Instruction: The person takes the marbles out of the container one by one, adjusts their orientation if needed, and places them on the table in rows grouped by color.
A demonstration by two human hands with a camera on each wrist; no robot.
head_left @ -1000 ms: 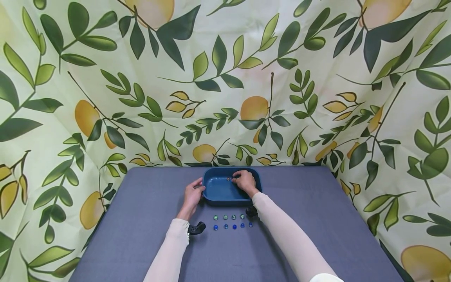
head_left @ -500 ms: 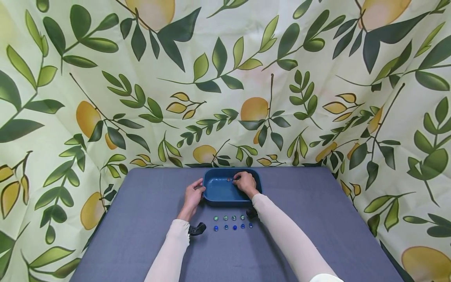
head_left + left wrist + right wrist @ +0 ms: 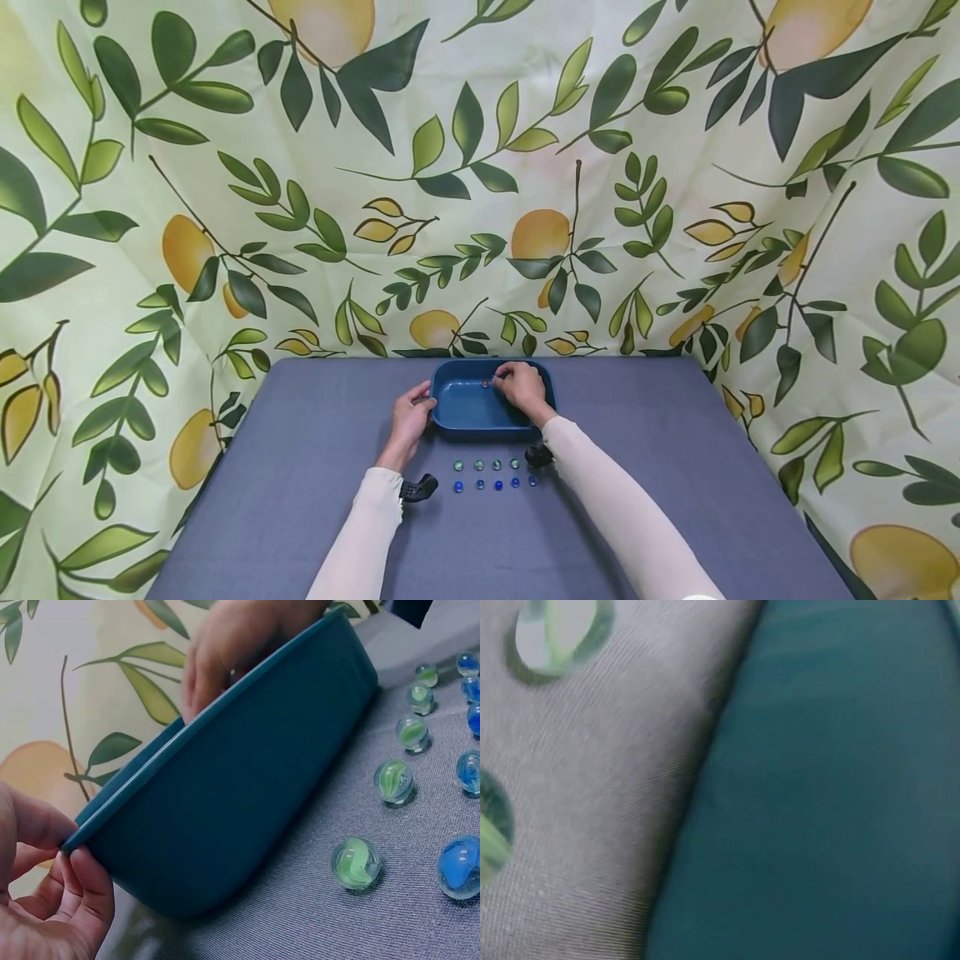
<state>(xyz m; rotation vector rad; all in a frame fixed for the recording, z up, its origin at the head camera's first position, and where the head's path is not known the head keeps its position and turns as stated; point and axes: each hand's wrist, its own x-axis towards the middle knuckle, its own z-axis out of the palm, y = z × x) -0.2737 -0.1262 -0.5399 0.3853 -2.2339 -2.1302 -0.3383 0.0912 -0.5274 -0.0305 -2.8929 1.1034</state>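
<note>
Grey worktop (image 3: 300, 467) carrying blue tray (image 3: 468, 412); left hand (image 3: 411, 414) gripping its left rim, right hand (image 3: 521, 387) pinching marble (image 3: 485, 383) above tray's far side, remaining marbles (image 3: 495, 473) lying nearer person.

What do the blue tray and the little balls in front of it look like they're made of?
Blue tray: likely plastic, going by its smooth matte wall and thin moulded rim. Marbles: probably glass, clear with green or blue swirls inside and bright glints.

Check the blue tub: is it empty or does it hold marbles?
Nearly empty. The tub shows a bare blue floor with one small marble near the far wall, by the right hand; two rows remain outside on the table.
</note>
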